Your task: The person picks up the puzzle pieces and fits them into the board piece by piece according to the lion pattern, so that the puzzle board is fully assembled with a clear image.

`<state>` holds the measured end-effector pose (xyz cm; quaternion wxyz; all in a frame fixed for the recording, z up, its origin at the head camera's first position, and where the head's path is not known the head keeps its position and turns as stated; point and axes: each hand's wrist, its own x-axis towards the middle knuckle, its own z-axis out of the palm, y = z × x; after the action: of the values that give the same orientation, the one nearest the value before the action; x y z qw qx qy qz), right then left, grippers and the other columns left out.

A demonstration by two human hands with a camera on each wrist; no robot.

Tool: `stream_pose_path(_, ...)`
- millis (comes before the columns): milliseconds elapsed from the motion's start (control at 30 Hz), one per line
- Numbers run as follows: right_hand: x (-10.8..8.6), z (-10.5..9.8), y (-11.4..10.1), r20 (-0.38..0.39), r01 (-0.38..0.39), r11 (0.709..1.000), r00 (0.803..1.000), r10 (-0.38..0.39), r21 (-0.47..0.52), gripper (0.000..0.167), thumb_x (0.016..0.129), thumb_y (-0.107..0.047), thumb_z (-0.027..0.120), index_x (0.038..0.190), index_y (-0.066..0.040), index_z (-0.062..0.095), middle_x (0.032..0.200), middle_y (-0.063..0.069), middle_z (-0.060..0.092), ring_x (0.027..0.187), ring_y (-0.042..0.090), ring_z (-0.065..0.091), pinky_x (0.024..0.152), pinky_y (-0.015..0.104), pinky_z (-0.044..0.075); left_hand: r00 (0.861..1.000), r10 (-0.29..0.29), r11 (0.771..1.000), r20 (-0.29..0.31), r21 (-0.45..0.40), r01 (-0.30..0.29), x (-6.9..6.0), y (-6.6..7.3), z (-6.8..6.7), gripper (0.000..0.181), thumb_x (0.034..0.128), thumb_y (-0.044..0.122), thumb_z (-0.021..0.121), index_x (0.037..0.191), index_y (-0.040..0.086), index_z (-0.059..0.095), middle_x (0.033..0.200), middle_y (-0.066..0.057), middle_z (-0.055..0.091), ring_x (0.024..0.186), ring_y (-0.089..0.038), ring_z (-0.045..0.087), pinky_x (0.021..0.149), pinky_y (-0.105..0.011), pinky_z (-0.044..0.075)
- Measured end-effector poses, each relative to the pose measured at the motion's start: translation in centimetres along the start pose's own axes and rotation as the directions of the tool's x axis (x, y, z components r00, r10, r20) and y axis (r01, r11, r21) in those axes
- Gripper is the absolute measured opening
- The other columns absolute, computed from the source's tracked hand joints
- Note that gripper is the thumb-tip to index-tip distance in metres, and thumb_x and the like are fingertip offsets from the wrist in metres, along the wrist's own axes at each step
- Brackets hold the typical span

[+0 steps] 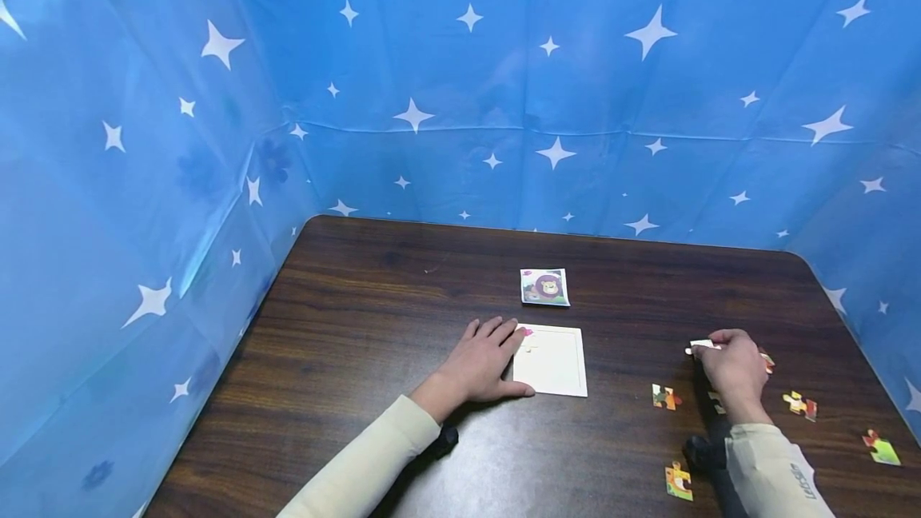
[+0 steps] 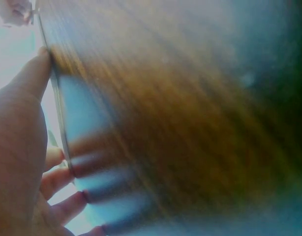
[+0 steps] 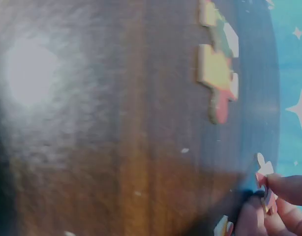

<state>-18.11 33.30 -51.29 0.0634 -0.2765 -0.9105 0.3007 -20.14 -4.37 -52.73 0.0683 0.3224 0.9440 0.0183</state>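
Note:
In the head view, a square white puzzle tray (image 1: 557, 370) lies on the table, with a small pink patch at its upper left corner. My left hand (image 1: 480, 362) rests along the tray's left side, its fingers straight and spread over the edge. To the right, my right hand (image 1: 735, 370) pinches a jigsaw piece (image 1: 701, 344) between thumb and fingers. The right wrist view shows that held piece (image 3: 265, 169) close to the tabletop. Another jigsaw piece (image 1: 767, 360) is partly hidden behind the right hand, and one more (image 1: 716, 402) lies beneath its wrist.
A small lion picture card (image 1: 544, 287) lies beyond the tray. Loose jigsaw pieces are scattered at the right, among them a green and orange one (image 1: 664, 396), one near the front (image 1: 679, 481) and one far right (image 1: 883, 448). A blue starry curtain (image 1: 460, 86) surrounds the table.

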Motion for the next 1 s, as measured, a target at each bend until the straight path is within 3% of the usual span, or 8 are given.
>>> stream_pose_path(100, 0.3, -0.3, 0.0, 0.013, -0.031, 0.999, 0.999, 0.031, 0.011, 0.029, 0.091, -0.011, 0.068, 0.112, 0.007, 0.067, 0.107, 0.028, 0.071, 0.102, 0.049, 0.059, 0.088, 0.059, 0.038, 1.000, -0.001, 1.000, -0.003, 0.001, 0.001, 0.0, -0.1, 0.1, 0.095, 0.0882, 0.080, 0.049, 0.161, 0.022, 0.029, 0.165, -0.005, 0.033, 0.153, -0.030, 0.031, 0.122, -0.056, 0.029)
stream_pose_path(167, 0.5, -0.6, -0.1, 0.041, -0.068, 0.996, 0.997, 0.066, 0.056, 0.026, 0.094, -0.010, 0.065, 0.114, 0.007, 0.069, 0.102, 0.027, 0.073, 0.092, 0.039, 0.068, 0.091, 0.052, 0.047, 1.000, -0.003, 1.000, -0.003, 0.003, 0.003, 0.0, -0.1, 0.1, 0.095, 0.0882, 0.080, 0.049, 0.161, 0.023, 0.029, 0.165, -0.005, 0.033, 0.153, -0.030, 0.031, 0.122, -0.055, 0.029)
stream_pose_path(267, 0.7, -0.8, 0.1, 0.110, -0.146, 0.973, 0.986, 0.128, 0.179, 0.028, 0.098, -0.005, 0.061, 0.121, 0.009, 0.067, 0.081, 0.020, 0.074, 0.065, 0.017, 0.072, 0.068, 0.031, 0.060, 1.000, -0.002, 1.000, -0.003, 0.004, 0.002, 0.0, -0.1, 0.2, 0.095, 0.0882, 0.080, 0.049, 0.161, 0.023, 0.029, 0.165, -0.004, 0.033, 0.153, -0.030, 0.031, 0.122, -0.055, 0.029)
stream_pose_path(367, 0.9, -1.2, 0.3, 0.182, -0.233, 0.921, 0.966, 0.183, 0.313, 0.033, 0.100, -0.002, 0.058, 0.130, 0.010, 0.061, 0.067, 0.001, 0.069, 0.055, 0.002, 0.066, 0.056, 0.024, 0.059, 1.000, -0.001, 1.000, -0.004, 0.005, 0.001, 0.0, -0.1, 0.3, 0.095, 0.0880, 0.081, 0.048, 0.161, 0.023, 0.029, 0.165, -0.004, 0.033, 0.153, -0.030, 0.031, 0.122, -0.056, 0.030)
stream_pose_path(467, 1.0, -1.6, 0.3, 0.219, -0.286, 0.873, 0.952, 0.213, 0.396, 0.036, 0.101, -0.002, 0.055, 0.136, 0.009, 0.057, 0.065, -0.011, 0.063, 0.056, -0.001, 0.065, 0.058, 0.023, 0.059, 1.000, -0.003, 1.000, -0.002, 0.008, 0.003, 0.0, -0.1, 0.3, 0.096, 0.0878, 0.081, 0.048, 0.161, 0.023, 0.029, 0.165, -0.004, 0.033, 0.153, -0.030, 0.031, 0.122, -0.056, 0.030)
stream_pose_path(567, 1.0, -2.0, 0.0, 0.223, -0.294, 0.846, 0.951, 0.212, 0.446, 0.038, 0.102, -0.002, 0.054, 0.138, 0.010, 0.054, 0.066, -0.013, 0.061, 0.056, 0.000, 0.067, 0.060, 0.024, 0.060, 1.000, -0.004, 1.000, -0.002, 0.012, 0.004, 0.0, 0.0, 0.3, 0.096, 0.0878, 0.081, 0.048, 0.161, 0.022, 0.030, 0.165, -0.004, 0.034, 0.153, -0.030, 0.032, 0.121, -0.056, 0.030)
stream_pose_path(867, 1.0, -1.8, -1.3, 0.242, -0.294, 0.815, 0.951, 0.195, 0.499, 0.040, 0.103, -0.003, 0.053, 0.142, 0.007, 0.052, 0.069, -0.016, 0.061, 0.061, -0.002, 0.068, 0.064, 0.022, 0.060, 1.000, -0.007, 1.000, 0.000, 0.027, 0.007, 0.0, 0.0, 0.3, 0.097, 0.0873, 0.082, 0.048, 0.161, 0.022, 0.030, 0.165, -0.004, 0.034, 0.153, -0.029, 0.032, 0.121, -0.055, 0.030)
stream_pose_path(1000, 0.8, -1.7, -2.0, 0.271, -0.314, 0.776, 0.943, 0.191, 0.547, 0.040, 0.103, -0.004, 0.052, 0.142, 0.006, 0.051, 0.068, -0.015, 0.063, 0.062, 0.000, 0.070, 0.065, 0.022, 0.060, 1.000, -0.005, 1.000, -0.004, 0.025, 0.005, 0.1, 0.1, 0.2, 0.096, 0.0875, 0.081, 0.049, 0.161, 0.022, 0.030, 0.165, -0.003, 0.034, 0.153, -0.028, 0.032, 0.122, -0.055, 0.030)
